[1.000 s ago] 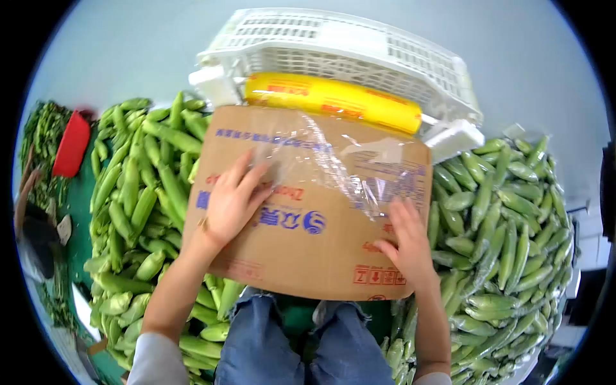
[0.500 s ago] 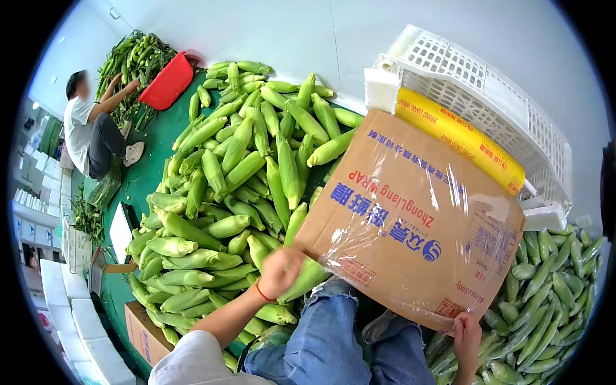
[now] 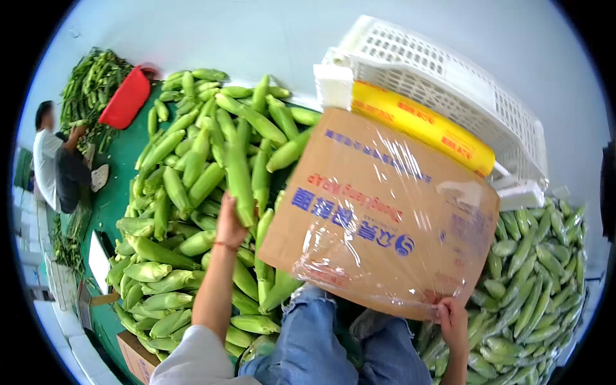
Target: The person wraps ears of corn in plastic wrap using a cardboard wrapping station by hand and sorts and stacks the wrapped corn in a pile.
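A cardboard box [image 3: 378, 218] with blue and red print lies in front of my knees, clear film stretched over its top. My right hand [image 3: 452, 321] pinches the film at the box's near right edge. To the left, my left hand [image 3: 232, 224] grips the lower end of a green ear of corn [image 3: 239, 176], lifted above the pile of unwrapped corn [image 3: 173, 269]. A yellow roll of film [image 3: 423, 125] rests along the box's far edge, between white foam blocks [image 3: 335, 86].
Behind the roll stands a white plastic crate [image 3: 449, 77]. Film-wrapped corn [image 3: 526, 282] is heaped at the right. At the far left a person [image 3: 58, 160] sits near a red basket [image 3: 127, 98] and a leafy pile [image 3: 96, 83].
Film now covers the box down to its near edge, where my right hand has moved. My left hand has left the box, reached into the corn pile and taken hold of an ear. The view has turned.
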### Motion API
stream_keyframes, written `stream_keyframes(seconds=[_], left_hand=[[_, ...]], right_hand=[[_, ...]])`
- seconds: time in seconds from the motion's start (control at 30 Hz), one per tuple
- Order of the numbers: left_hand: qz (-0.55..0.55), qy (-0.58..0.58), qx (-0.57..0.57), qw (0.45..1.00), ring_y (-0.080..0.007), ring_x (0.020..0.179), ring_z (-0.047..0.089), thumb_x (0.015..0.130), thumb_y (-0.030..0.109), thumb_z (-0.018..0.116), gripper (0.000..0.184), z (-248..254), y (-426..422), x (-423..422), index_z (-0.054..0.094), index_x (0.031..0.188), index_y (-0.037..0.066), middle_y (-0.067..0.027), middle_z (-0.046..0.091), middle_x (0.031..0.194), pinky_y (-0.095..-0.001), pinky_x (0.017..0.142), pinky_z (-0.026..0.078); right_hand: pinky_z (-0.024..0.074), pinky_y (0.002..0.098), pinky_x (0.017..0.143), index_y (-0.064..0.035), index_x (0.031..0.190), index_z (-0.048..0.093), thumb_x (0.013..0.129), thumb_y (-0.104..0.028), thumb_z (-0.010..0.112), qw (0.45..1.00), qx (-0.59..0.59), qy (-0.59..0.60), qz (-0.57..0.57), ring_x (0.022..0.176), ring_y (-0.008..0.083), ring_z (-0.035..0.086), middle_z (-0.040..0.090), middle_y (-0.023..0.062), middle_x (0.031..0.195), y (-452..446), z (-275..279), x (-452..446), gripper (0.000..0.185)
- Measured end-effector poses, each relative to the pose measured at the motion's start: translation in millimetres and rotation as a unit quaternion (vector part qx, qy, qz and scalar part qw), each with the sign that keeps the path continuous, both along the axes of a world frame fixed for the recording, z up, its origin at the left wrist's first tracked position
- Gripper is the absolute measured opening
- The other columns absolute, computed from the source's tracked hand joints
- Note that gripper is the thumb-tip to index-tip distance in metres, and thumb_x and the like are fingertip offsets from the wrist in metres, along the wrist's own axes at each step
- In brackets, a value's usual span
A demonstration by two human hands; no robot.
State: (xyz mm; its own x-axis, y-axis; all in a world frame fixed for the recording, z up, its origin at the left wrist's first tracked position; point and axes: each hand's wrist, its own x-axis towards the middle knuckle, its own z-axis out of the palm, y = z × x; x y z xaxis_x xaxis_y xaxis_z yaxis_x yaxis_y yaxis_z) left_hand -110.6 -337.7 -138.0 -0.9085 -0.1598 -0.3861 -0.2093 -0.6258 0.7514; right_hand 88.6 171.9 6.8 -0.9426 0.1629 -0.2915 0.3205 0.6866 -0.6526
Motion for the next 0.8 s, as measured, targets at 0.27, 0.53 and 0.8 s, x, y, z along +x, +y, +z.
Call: stream_keyframes(seconds=[0.27, 0.53, 0.8], left_hand=[[-0.355, 0.415, -0.627, 0.555, -0.0276, 0.096, 0.062, 0.068, 0.026, 0.076, 0.061, 211.3, 146.0, 17.1, 0.056, 0.126, 0.019, -0.0086, 0.06, 0.11, -0.0354, 0.085, 0.05], [-0.474, 0.478, -0.549, 0.495, -0.0273, 0.095, 0.062, 0.07, 0.031, 0.075, 0.053, 161.9, 236.7, 1.5, 0.062, 0.12, 0.022, -0.0076, 0.059, 0.108, -0.0379, 0.081, 0.053], [-0.305, 0.335, -0.635, 0.625, -0.0256, 0.106, 0.063, 0.079, 0.016, 0.072, 0.031, 125.2, 162.5, 59.2, 0.067, 0.106, 0.003, -0.0172, 0.062, 0.116, -0.038, 0.085, 0.053]], right_hand=[[0.0477, 0.0407, 0.074, -0.0036, 0.091, 0.058, 0.09, -0.013, 0.057, 0.992, 0.113, 0.052, 0.03, 0.082, 0.0364, 0.06, 0.062, 0.0165, 0.085, -16.0, 3.5, 1.1, 0.01], [0.046, 0.0354, 0.081, -0.003, 0.105, 0.056, 0.089, -0.013, 0.063, 0.846, -0.487, 0.183, -0.12, 0.091, 0.0204, 0.06, 0.062, 0.0044, 0.092, -10.1, 50.6, -13.3, 0.02], [0.0423, 0.0428, 0.082, -0.0076, 0.104, 0.061, 0.082, -0.035, 0.064, 0.937, 0.206, 0.274, 0.066, 0.097, 0.0303, 0.054, 0.057, 0.0111, 0.106, -54.1, -16.5, -96.5, 0.035]])
